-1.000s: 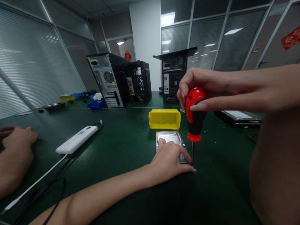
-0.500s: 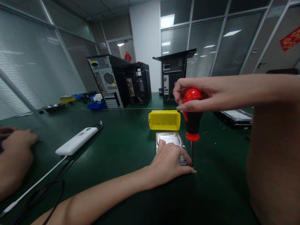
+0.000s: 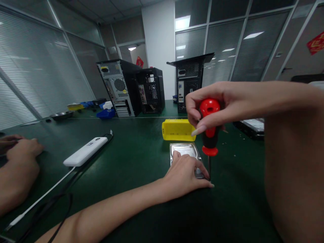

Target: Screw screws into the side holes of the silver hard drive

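Observation:
A silver hard drive [image 3: 186,148] lies on the green table, partly covered by my left hand [image 3: 183,170]. That hand grips the drive, its thumb and a finger at the near right corner beside the screwdriver's shaft. My right hand [image 3: 207,108] is wrapped round the red and black handle of a screwdriver [image 3: 210,138]. The screwdriver stands upright, its shaft pointing down to the drive's near right corner. Fingers hide the spot where its tip ends. Just behind the drive is a yellow plastic bin [image 3: 178,131], tipped with its opening toward me.
Computer cases [image 3: 118,89] stand at the back, another case [image 3: 189,84] right of them. On the left lies a white power bank [image 3: 86,152] with cables. Another person's hands [image 3: 24,152] are at the far left. More drives [image 3: 249,128] sit behind my right arm.
My right hand has turned on the screwdriver handle, its thumb now lower and pointing more downward. My left hand stays on the hard drive. The whole view has shifted slightly.

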Motion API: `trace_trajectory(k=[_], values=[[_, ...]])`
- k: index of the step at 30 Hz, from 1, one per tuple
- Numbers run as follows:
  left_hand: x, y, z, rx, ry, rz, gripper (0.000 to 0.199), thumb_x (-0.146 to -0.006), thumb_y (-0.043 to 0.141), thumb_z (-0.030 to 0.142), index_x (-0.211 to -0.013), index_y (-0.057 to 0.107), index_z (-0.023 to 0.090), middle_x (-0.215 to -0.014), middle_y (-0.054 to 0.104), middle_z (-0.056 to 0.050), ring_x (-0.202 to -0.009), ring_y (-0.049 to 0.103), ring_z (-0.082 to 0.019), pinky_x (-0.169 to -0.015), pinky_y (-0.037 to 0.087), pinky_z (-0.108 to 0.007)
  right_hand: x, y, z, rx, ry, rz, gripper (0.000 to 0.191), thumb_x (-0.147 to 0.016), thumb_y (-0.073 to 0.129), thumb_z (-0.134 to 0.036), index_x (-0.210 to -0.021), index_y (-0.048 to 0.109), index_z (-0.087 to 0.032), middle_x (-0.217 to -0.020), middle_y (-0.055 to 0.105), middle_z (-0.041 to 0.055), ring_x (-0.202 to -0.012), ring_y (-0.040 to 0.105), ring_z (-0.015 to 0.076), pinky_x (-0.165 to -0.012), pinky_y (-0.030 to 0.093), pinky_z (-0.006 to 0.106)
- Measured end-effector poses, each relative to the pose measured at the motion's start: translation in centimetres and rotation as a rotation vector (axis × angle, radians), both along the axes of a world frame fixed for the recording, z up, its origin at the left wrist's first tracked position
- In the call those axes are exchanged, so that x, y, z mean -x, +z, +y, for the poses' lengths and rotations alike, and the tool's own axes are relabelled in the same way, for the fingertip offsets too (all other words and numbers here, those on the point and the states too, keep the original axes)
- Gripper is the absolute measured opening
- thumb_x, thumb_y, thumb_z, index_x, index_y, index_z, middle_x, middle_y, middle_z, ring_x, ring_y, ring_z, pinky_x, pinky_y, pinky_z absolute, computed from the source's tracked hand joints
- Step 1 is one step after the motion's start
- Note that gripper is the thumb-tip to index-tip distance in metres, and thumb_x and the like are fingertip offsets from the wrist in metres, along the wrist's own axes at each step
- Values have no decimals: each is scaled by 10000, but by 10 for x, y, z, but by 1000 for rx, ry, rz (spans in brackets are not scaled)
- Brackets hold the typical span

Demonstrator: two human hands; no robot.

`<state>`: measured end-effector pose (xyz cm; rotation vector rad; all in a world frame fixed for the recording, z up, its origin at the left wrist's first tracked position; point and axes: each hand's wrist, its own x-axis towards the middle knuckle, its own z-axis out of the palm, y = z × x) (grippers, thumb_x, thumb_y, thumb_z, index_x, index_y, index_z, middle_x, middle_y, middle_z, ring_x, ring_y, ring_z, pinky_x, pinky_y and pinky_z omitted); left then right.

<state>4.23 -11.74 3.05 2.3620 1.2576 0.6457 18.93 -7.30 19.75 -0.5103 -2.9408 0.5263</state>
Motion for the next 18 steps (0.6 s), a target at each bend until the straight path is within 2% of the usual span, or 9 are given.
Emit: trace_trajectory(k=[3, 7, 12, 15, 18], values=[[0, 0, 0, -14, -2, -5, 248, -687, 751, 439, -718, 674, 205, -733, 663, 46, -740, 575, -182, -792, 247, -392, 5, -1, -1, -25, 51, 42, 291, -852, 508, -413, -987, 521, -155, -880, 539, -14, -713, 509, 41, -596, 424, 145], [1, 1, -1, 1, -12, 18, 231, -702, 743, 426, -740, 676, 207, -772, 675, 34, -775, 582, -192, -799, 249, -393, -11, 0, -1, -20, 2, 57, 332, -867, 470, -412, -1137, 442, -222, -997, 503, -19, -785, 527, 51, -635, 448, 129], [4, 2, -2, 15, -20, 19, 214, -716, 732, 410, -754, 674, 208, -829, 689, 18, -828, 583, -204, -839, 239, -415, -27, 5, 1, 29, -1, 116, 294, -863, 466, -305, -1150, 417, -265, -1077, 485, -40, -922, 532, 66, -700, 477, 105], [4, 1, -2, 7, -16, 41, 215, -721, 723, 419, -751, 680, 211, -798, 685, 9, -825, 582, -220, -813, 253, -409, -29, 6, 1, 106, -66, 145, 295, -856, 453, -234, -1149, 432, -248, -1075, 514, -30, -979, 524, 81, -748, 478, 121], [4, 0, -2, -15, -12, 50, 195, -728, 718, 399, -764, 680, 211, -812, 682, 7, -832, 580, -227, -789, 260, -395, -33, 6, 1, 104, -119, 176, 288, -855, 449, -226, -1141, 478, -249, -1085, 534, -22, -1010, 516, 84, -786, 462, 122]])
